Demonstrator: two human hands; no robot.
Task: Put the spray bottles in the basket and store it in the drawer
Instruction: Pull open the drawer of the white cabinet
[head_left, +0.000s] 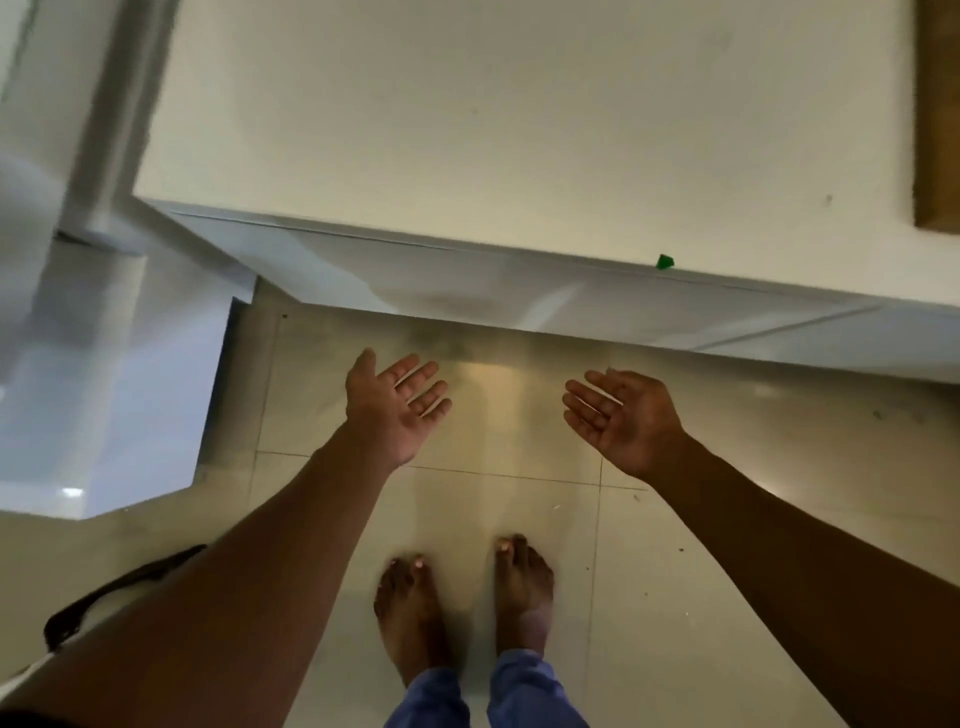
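I stand barefoot on the tiled floor (519, 499) in front of a white counter (493, 130), both arms stretched forward and down. My left hand (392, 405) is turned palm up, its fingers (426, 387) spread wide and holding nothing. My right hand (621, 418) mirrors it, palm up, its fingers (587, 410) loosely extended and equally empty. The two hands hang well apart over the floor, just short of the counter's front face (519, 291).

No spray bottles and no basket show anywhere in this view, so I cannot say which way they lie from my hands, how their long axes run, or which hand is nearer. The counter top is bare apart from a small green scrap (664, 262) at its edge and the corner of a brown board (937, 114) at the far right. A seam runs along the front face, which I judge may be the drawer, closed. My guess is that I must look around before reaching for anything.
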